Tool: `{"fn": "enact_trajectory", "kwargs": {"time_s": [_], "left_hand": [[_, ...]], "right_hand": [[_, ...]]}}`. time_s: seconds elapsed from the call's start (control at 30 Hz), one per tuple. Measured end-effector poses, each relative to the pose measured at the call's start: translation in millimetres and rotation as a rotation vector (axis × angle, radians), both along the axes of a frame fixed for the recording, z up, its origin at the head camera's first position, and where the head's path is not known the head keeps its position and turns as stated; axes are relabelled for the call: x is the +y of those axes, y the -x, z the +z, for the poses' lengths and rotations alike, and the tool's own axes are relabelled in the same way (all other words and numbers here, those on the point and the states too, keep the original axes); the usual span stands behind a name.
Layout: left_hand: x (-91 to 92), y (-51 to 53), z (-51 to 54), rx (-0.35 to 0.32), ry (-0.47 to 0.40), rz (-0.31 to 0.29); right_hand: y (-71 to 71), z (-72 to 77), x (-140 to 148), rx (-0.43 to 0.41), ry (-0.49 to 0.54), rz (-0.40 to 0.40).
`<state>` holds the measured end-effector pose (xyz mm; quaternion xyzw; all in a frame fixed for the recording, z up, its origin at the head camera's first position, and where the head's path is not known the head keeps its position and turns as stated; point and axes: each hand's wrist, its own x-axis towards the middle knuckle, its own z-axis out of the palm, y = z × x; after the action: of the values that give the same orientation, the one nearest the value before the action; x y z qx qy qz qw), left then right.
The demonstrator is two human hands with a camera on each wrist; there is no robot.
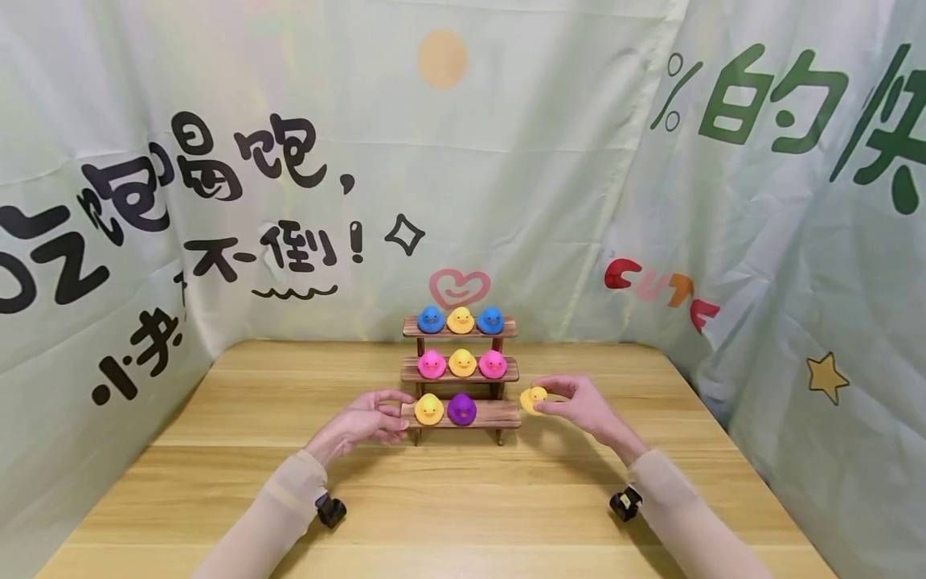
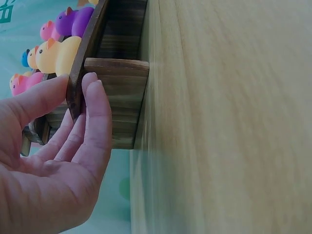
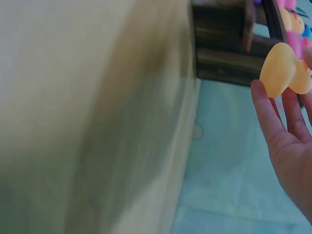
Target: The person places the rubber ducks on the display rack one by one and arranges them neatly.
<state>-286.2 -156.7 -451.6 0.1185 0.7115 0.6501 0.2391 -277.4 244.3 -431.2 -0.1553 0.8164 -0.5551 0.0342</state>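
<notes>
A three-tier wooden display stand (image 1: 496, 414) stands on the table. My left hand (image 1: 367, 418) pinches the left end of its lowest shelf, thumb on one face and fingertips under the board, as the left wrist view shows. On that shelf sit a yellow rubber duck (image 1: 429, 410) at the left and a purple rubber duck (image 1: 461, 410) in the middle. Just off the shelf's right end, my right hand (image 1: 584, 404) holds another yellow rubber duck (image 3: 279, 70) between thumb and fingers, above the table.
The middle shelf bears a yellow duck (image 1: 462, 363) between two pink ones. Up top, a yellow duck (image 1: 460, 321) sits between two blue ones. Behind the wooden table (image 1: 434, 507) hangs a printed cloth (image 1: 521, 201), which also encloses both sides.
</notes>
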Motion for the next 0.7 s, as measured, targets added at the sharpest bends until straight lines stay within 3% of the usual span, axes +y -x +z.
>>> {"fn": "enact_trajectory", "kwargs": {"time_s": [0.57,0.7], "left_hand": [[-0.2,1.4,1.3,-0.004,-0.021,-0.006],[-0.1,1.2,0.3,-0.005,-0.01,-0.001]], "right_hand": [[-8.4,-8.6,-27,-0.013,0.063,0.01],[-10.7,-9.2,-34,-0.01,0.084,-0.022]]}}
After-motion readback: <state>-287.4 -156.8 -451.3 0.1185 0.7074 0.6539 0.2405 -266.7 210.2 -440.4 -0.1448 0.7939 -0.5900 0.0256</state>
